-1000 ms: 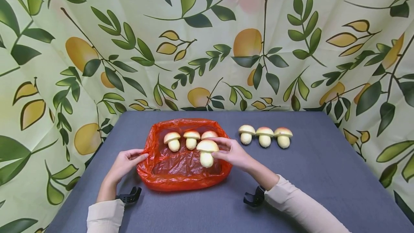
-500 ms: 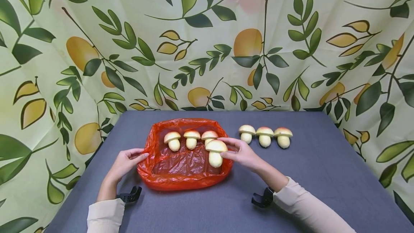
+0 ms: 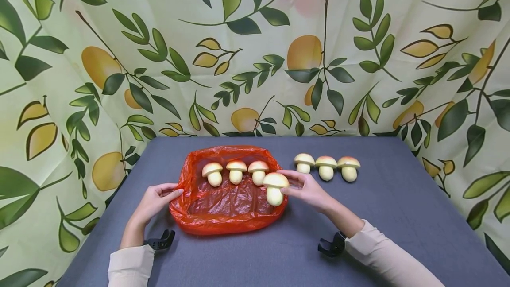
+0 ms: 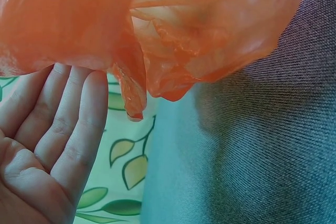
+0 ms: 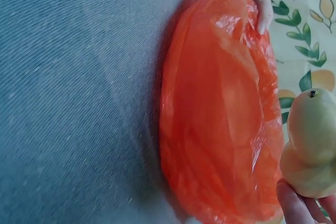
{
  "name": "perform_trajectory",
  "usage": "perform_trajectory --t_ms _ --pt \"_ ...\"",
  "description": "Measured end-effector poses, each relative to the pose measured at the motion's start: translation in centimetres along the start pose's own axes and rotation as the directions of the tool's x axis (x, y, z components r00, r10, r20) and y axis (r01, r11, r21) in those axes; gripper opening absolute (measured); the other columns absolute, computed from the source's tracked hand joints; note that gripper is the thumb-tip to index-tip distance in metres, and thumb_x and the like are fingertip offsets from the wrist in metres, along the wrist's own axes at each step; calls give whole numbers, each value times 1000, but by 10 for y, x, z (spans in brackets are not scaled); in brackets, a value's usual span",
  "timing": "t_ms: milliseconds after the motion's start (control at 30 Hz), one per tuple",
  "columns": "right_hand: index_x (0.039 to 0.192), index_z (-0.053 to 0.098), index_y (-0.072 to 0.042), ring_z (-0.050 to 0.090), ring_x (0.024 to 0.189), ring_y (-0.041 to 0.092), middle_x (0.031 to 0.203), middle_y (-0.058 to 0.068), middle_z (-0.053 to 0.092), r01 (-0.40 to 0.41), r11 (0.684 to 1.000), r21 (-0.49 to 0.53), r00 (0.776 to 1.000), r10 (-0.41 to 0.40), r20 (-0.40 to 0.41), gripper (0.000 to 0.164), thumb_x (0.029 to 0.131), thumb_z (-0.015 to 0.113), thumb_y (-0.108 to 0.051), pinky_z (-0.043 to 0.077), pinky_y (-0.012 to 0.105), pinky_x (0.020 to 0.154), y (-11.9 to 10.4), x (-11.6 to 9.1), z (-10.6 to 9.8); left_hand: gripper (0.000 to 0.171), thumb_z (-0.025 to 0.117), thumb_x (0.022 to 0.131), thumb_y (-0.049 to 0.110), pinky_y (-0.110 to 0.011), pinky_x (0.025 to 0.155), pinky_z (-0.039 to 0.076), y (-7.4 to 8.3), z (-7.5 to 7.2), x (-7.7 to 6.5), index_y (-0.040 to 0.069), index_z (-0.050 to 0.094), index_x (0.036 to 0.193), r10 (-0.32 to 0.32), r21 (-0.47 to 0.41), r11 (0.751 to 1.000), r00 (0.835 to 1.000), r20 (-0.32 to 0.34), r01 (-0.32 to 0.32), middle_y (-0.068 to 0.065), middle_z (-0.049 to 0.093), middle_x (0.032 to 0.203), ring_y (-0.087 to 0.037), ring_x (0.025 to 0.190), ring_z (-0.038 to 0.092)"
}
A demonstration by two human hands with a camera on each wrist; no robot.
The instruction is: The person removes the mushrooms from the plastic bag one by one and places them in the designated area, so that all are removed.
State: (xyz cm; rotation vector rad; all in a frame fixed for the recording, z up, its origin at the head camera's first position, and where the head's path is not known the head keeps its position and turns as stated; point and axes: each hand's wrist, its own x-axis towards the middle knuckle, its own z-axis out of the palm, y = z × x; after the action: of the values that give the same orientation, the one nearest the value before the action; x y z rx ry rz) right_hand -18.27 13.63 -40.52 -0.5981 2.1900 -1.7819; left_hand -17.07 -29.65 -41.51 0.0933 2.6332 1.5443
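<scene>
A red plastic bag [image 3: 223,224], its rim folded open, sits on the table. My left hand [image 3: 157,196] holds the bag's left rim between thumb and fingers; the left wrist view shows the fingertips partly hidden by the orange-red film. My right hand [image 3: 304,189] grips a toy mushroom [image 3: 275,188] by its side, above the bag's right rim, cap up. Inside the bag stand three more mushrooms in a row: left [image 3: 213,174], middle [image 3: 236,172] and right [image 3: 258,172]. In the right wrist view the held mushroom [image 5: 312,135] shows its stem end.
Three more toy mushrooms lie in a row to the bag's right: one [image 3: 304,163], another [image 3: 326,168] and a third [image 3: 349,169]. The dark grey table [image 3: 239,260] runs back to a leaf-patterned cloth [image 3: 263,79]. Black wrist mounts sit on both arms.
My right hand has moved to the right with the mushroom, from over the bag's middle-right to its right rim, uncovering the right mushroom inside. The left hand has stayed in place.
</scene>
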Motion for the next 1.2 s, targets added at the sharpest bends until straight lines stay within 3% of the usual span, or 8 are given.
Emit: perform_trajectory --t_ms 133,233,467,700,767,967,1200 --pt "138 46 6 57 116 -1 141 29 49 -16 1000 -15 1000 16 -7 56 88 66 -11 48 12 88 2 -3 -6 40 65 92 19 -17 68 54 0 0 -1 -10 62 119 9 -5 1000 1000 5 -9 13 74 85 3 68 64" --pt "138 46 5 55 108 -13 141 28 49 -23 1000 -16 1000 23 -9 57 88 67 -12 47 11 88 4 -6 -11 40 66 91 18 -17 67 54 -1 1 -2 -10 61 119 5 -9 1000 1000 8 -5 15 73 82 2 67 64" --pt "139 44 7 56 107 -14 141 30 47 -18 1000 7 1000 19 -21 59 89 68 -13 48 11 88 8 -13 -22 40 65 92 18 -18 68 55 -1 3 -3 -10 61 120 -3 4 1000 1000 10 3 -7 76 93 1 68 65" --pt "136 48 5 56 109 -14 130 2 61 49 999 6 998 -49 -37 58 88 69 -19 48 9 87 13 -17 -31 39 65 92 18 -18 67 55 0 3 -1 -10 62 119 0 -5 1000 1000 3 0 -4 76 91 1 67 64" --pt "136 48 5 57 108 -14 131 5 61 34 999 1 998 -34 -47 59 87 69 -18 48 9 87 14 -18 -33 39 65 91 18 -18 67 54 1 3 -1 -10 62 119 -3 -4 1000 1000 2 3 -4 75 91 1 67 64" --pt "137 43 11 56 105 -16 138 34 47 -29 999 -13 998 28 -64 58 89 66 -10 48 10 86 17 -21 -38 40 66 91 18 -18 67 54 1 3 -1 -10 61 119 -12 1 1000 1000 -1 12 -7 76 93 2 68 65" --pt "137 43 12 56 103 -16 139 38 43 -58 998 -13 996 57 -67 58 89 66 -9 48 10 85 21 -23 -46 40 65 92 18 -18 67 55 0 3 0 -11 61 119 5 -10 1000 1000 7 -5 -4 76 91 1 68 65"
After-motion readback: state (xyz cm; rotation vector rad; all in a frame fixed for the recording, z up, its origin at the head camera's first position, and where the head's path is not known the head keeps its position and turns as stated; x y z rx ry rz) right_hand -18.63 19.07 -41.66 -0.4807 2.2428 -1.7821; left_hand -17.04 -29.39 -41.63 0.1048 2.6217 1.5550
